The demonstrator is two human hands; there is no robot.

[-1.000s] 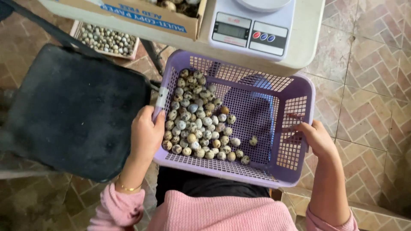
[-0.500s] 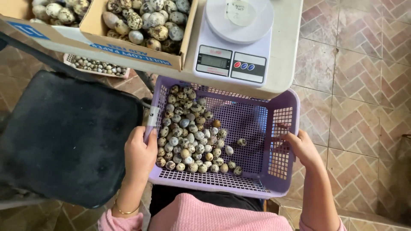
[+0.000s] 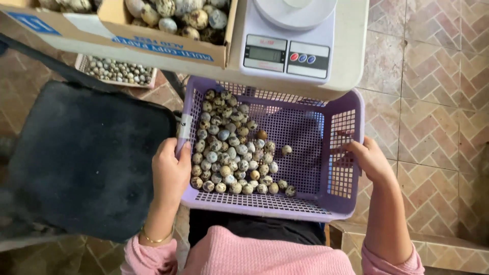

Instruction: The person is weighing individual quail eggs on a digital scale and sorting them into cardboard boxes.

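On the lap, under the table edge, a purple slotted plastic basket (image 3: 338, 201) of speckled quail eggs (image 3: 232, 150) lies long axis left-right; left hand (image 3: 170, 170) and right hand (image 3: 369, 159) grip its ends, far rim hidden, apparently level

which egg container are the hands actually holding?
The purple lattice basket: left hand grips its left rim, right hand its right wall. The cardboard box and the small crate sit untouched.

Both forearms reach forward from pink sleeves. The left hand (image 3: 170, 170) is curled, fingers folded over in a grip, a thin gold bracelet at its wrist. The right hand (image 3: 371, 160) grips likewise, fingers hooked, wrist bent slightly inward.
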